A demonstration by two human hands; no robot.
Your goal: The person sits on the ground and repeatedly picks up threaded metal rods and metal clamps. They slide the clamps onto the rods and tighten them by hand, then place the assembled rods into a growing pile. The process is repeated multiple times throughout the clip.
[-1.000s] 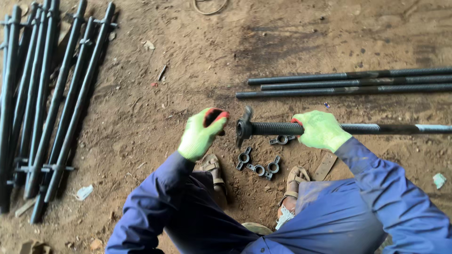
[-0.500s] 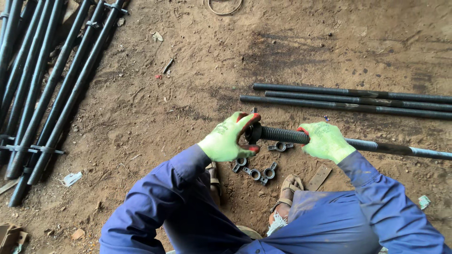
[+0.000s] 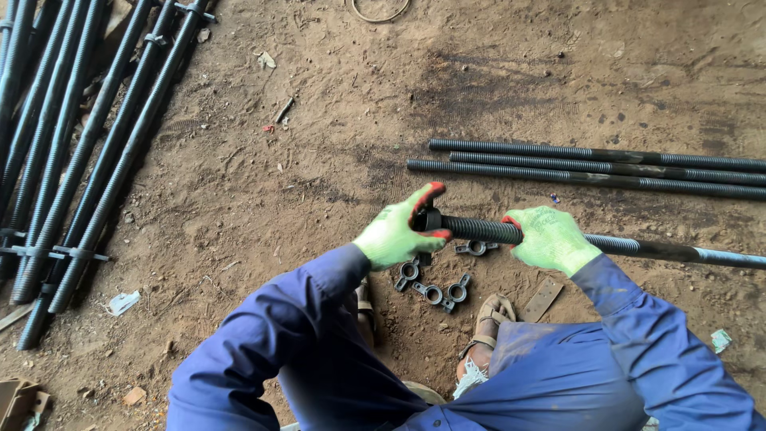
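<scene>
A long dark threaded rod [image 3: 479,229] lies across in front of me, its far end running off to the right. My right hand [image 3: 550,238], in a green glove with red fingertips, grips the rod near its left end. My left hand [image 3: 399,231], gloved the same way, is closed around a dark wing nut [image 3: 432,219] at the rod's tip. On the dirt just below the rod lie several loose wing nuts [image 3: 435,293]. Both arms wear blue sleeves.
Three more threaded rods [image 3: 590,168] lie side by side on the ground beyond my hands. A bundle of long rods [image 3: 72,152] with nuts fitted lies at the left. My sandalled feet [image 3: 487,319] and a small flat plate [image 3: 542,298] are near the loose nuts.
My left hand has closed over the rod's tip and the nut, where a second ago it was apart from the rod end. The view has shifted slightly.
</scene>
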